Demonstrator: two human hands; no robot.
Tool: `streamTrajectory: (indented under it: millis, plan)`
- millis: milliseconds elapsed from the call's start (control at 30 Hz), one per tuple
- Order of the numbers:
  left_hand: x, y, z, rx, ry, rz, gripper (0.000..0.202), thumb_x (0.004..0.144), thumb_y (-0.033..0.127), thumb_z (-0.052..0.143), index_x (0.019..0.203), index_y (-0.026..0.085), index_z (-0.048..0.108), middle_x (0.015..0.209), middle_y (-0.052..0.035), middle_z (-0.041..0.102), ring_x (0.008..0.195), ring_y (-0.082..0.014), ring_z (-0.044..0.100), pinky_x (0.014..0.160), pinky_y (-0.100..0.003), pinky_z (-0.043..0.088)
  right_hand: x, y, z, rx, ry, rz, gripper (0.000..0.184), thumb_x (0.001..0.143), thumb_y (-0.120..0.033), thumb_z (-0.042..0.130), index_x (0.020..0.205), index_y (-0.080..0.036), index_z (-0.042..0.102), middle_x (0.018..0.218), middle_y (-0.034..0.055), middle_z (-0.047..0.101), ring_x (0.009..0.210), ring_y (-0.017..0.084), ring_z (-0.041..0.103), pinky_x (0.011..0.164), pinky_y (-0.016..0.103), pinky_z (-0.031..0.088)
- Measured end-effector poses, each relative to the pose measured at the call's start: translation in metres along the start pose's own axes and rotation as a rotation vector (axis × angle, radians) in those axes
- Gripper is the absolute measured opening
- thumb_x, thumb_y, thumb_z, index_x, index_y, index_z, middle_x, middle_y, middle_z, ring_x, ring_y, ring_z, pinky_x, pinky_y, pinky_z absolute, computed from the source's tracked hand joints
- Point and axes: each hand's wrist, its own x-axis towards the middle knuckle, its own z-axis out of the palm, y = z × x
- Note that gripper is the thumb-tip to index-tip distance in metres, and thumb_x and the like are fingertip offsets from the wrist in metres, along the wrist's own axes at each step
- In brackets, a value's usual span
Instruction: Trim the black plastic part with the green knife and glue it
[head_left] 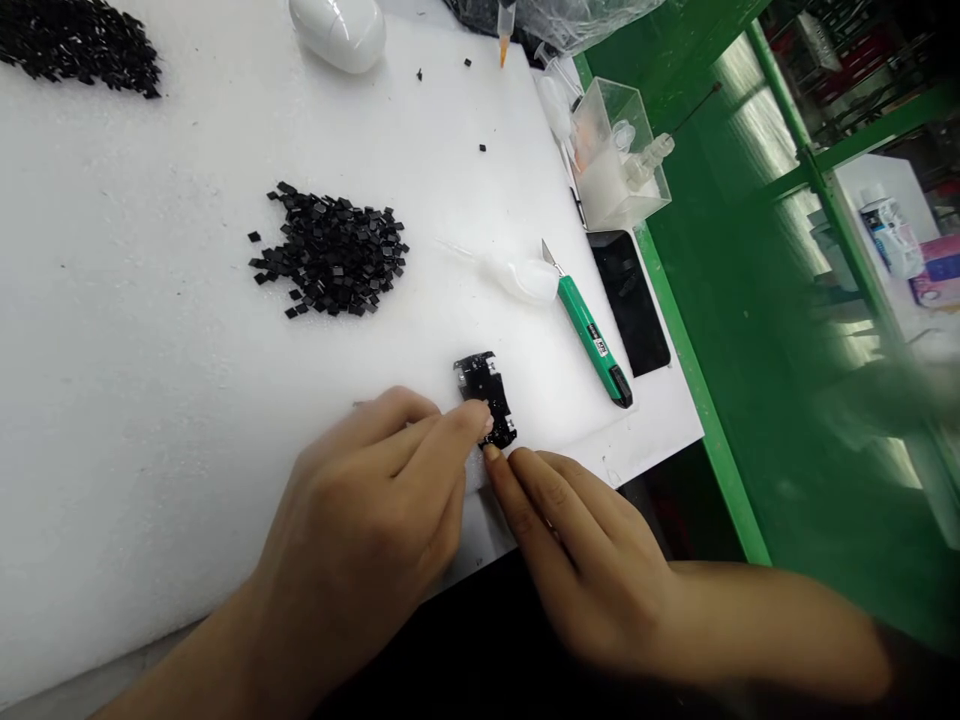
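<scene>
A small dark rectangular part (480, 385) with notched, shiny edges lies on the white board (187, 400), close to its front edge. My left hand (375, 490) is over the lower half of this part, its thumb and forefinger pressed together. What sits between those fingertips is hidden. At the part's near end, my right hand (592, 540) has its fingertips closed against the edge. Beyond the hands is a pile of small black square pieces (337, 255). To the right lie a green craft knife (592, 335) and a white squeeze bottle (525, 278) with a thin tip.
A larger black heap (75, 45) sits at the far left, near a white rounded object (341, 30). Along the right edge are a clear box (619, 195) with bottles and a black phone-like slab (630, 300). An orange-tipped syringe (505, 30) is at the back.
</scene>
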Motion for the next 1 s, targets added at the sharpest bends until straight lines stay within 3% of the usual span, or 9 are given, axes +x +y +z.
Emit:
streamTrajectory:
  millis: [200,500,633,767,900,1000]
  plan:
    - [0.000,0.000,0.002,-0.014,0.027,-0.019,0.024,0.089,0.003,0.055,0.106,0.009,0.070,0.080,-0.0047,0.072,0.077,-0.0178,0.066,0.061,-0.034,0.058,-0.008,0.004,0.005,0.135,0.028,0.040,0.034,0.090,0.002,0.050,0.123,0.006,0.059,0.107,0.0241,0.068,0.098,0.030,0.066,0.079,0.043,0.062]
    - [-0.001,-0.001,0.002,-0.009,0.025,-0.001,0.027,0.088,0.001,0.057,0.110,0.008,0.070,0.080,-0.0048,0.072,0.079,-0.0172,0.065,0.061,-0.034,0.058,-0.013,0.007,0.008,0.213,0.061,0.014,0.038,0.088,0.004,0.053,0.125,0.011,0.057,0.107,0.0261,0.066,0.097,0.031,0.066,0.077,0.044,0.060]
    - [-0.001,0.000,0.001,0.003,0.041,0.027,0.029,0.087,-0.002,0.058,0.112,0.005,0.069,0.078,-0.0054,0.072,0.078,-0.0175,0.065,0.061,-0.033,0.058,-0.016,0.005,0.010,0.242,0.109,0.123,0.040,0.086,0.004,0.060,0.126,0.003,0.060,0.107,0.0198,0.069,0.099,0.025,0.067,0.083,0.038,0.061]
    - [0.001,0.006,-0.001,-0.004,0.089,0.057,0.030,0.082,-0.005,0.062,0.109,0.004,0.070,0.088,-0.0075,0.075,0.080,-0.0169,0.066,0.069,-0.034,0.061,-0.013,0.013,0.009,0.176,0.303,0.305,0.041,0.080,0.005,0.070,0.119,-0.008,0.067,0.100,0.0103,0.073,0.086,0.017,0.069,0.079,0.029,0.061]
    - [-0.003,0.015,0.001,0.054,0.113,0.033,0.028,0.075,-0.009,0.068,0.099,0.005,0.074,0.111,-0.0132,0.075,0.094,-0.0235,0.069,0.081,-0.040,0.061,0.001,0.037,0.005,0.064,0.445,0.394,0.040,0.080,0.002,0.071,0.116,-0.017,0.069,0.101,0.0073,0.073,0.087,0.020,0.070,0.081,0.033,0.061]
    - [-0.011,0.022,0.005,0.091,0.128,0.016,0.033,0.072,-0.011,0.070,0.100,0.006,0.074,0.112,-0.0117,0.076,0.097,-0.0257,0.069,0.084,-0.042,0.060,0.019,0.057,0.001,0.038,0.420,0.397,0.031,0.084,-0.004,0.067,0.113,-0.017,0.069,0.104,0.0088,0.073,0.095,0.022,0.070,0.088,0.035,0.059]
